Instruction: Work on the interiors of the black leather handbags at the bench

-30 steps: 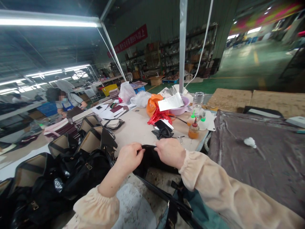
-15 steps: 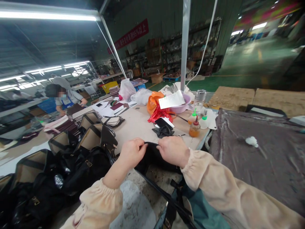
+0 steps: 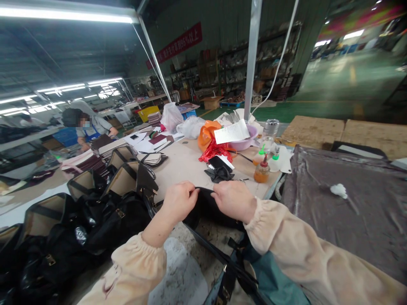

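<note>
A black bag point(image 3: 206, 208) stands in front of me with its mouth facing up. Its far rim is pinched by my left hand point(image 3: 179, 201), thumb and fingers closed on the edge. A short way to the right, my right hand point(image 3: 234, 201) grips the same rim. The bag's straps point(image 3: 222, 258) hang toward my lap, with gold-coloured metal fittings on them. The fingertips on the bag's far side are hidden.
Several black bags point(image 3: 121, 212) with tan insides crowd the left. On the table point(image 3: 178, 165) lie a phone point(image 3: 220, 162), red and orange plastic bags, a purple basin point(image 3: 249, 137) and a bottle of orange liquid point(image 3: 261, 170). A co-worker point(image 3: 92, 127) stands far left.
The whole view has shifted slightly, so the surroundings sit a little further right. Both hands keep the same hold on the bag's rim.
</note>
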`<state>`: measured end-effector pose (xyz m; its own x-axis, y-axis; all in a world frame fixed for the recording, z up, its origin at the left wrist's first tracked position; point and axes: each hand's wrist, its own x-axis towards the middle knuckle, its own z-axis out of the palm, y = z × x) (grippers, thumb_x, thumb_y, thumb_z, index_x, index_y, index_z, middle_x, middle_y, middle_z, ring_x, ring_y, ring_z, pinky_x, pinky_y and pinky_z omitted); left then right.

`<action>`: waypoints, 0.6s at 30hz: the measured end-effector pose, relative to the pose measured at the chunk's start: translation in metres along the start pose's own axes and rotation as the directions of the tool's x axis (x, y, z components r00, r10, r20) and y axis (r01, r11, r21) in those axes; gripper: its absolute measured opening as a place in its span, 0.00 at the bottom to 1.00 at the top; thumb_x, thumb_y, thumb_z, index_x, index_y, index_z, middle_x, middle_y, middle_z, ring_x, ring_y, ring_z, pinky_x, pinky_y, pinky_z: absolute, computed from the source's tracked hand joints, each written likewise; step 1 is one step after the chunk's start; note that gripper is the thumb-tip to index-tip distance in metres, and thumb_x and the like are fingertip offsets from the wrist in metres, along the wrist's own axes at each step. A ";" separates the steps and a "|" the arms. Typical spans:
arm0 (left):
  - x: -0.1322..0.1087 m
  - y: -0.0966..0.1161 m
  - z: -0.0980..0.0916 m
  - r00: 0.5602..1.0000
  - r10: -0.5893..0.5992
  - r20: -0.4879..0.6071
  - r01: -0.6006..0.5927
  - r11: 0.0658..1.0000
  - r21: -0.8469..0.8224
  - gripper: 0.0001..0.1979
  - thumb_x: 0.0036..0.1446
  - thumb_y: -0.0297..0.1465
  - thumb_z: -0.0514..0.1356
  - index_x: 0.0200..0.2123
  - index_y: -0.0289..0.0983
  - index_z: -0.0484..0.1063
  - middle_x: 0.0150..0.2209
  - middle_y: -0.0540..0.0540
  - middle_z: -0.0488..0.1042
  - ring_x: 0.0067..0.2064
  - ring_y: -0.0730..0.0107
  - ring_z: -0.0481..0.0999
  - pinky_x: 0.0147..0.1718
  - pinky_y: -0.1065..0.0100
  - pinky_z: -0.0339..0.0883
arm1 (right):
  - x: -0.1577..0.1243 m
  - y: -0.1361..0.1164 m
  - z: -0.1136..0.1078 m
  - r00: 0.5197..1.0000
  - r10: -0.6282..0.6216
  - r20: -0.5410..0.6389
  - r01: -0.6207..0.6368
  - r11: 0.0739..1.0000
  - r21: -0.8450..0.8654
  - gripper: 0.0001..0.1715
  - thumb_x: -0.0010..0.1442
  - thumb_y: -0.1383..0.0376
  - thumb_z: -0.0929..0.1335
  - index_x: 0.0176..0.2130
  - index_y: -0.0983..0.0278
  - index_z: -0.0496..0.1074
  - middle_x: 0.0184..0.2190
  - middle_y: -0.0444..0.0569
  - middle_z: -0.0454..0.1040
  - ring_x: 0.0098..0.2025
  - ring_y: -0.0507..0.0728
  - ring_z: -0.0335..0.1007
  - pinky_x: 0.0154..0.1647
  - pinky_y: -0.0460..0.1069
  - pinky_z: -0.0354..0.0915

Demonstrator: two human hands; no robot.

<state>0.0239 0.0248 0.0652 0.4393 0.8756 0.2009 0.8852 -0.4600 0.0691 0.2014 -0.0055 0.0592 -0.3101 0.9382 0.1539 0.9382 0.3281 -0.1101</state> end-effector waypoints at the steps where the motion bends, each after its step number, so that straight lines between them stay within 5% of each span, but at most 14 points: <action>1: 0.000 0.000 0.000 1.000 -0.003 -0.002 0.003 1.000 0.003 0.16 0.57 0.36 0.49 0.25 0.37 0.71 0.29 0.46 0.73 0.32 0.69 0.71 0.31 0.69 0.56 | 0.000 0.000 -0.001 1.000 -0.002 0.004 0.002 1.000 -0.007 0.17 0.60 0.60 0.58 0.32 0.64 0.72 0.30 0.52 0.74 0.34 0.59 0.70 0.32 0.49 0.60; 9: -0.003 0.003 -0.001 0.998 -0.060 -0.009 0.061 0.998 0.021 0.16 0.57 0.37 0.49 0.26 0.37 0.72 0.30 0.46 0.74 0.32 0.69 0.71 0.29 0.68 0.55 | 0.011 -0.001 -0.010 0.990 -0.096 0.104 0.102 0.993 -0.057 0.23 0.60 0.51 0.58 0.34 0.63 0.73 0.29 0.53 0.74 0.34 0.59 0.71 0.33 0.50 0.62; 18: -0.002 0.002 0.002 0.997 -0.075 -0.007 0.075 0.995 0.068 0.16 0.57 0.39 0.49 0.27 0.38 0.72 0.30 0.46 0.75 0.31 0.68 0.72 0.27 0.69 0.54 | 0.031 -0.018 -0.007 0.991 -0.121 0.059 0.123 0.992 -0.040 0.17 0.60 0.61 0.59 0.34 0.64 0.74 0.31 0.53 0.75 0.35 0.59 0.71 0.33 0.49 0.62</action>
<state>0.0251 0.0222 0.0633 0.3708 0.9065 0.2022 0.9241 -0.3819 0.0175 0.1756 0.0170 0.0728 -0.4298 0.8964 0.1080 0.8981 0.4368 -0.0509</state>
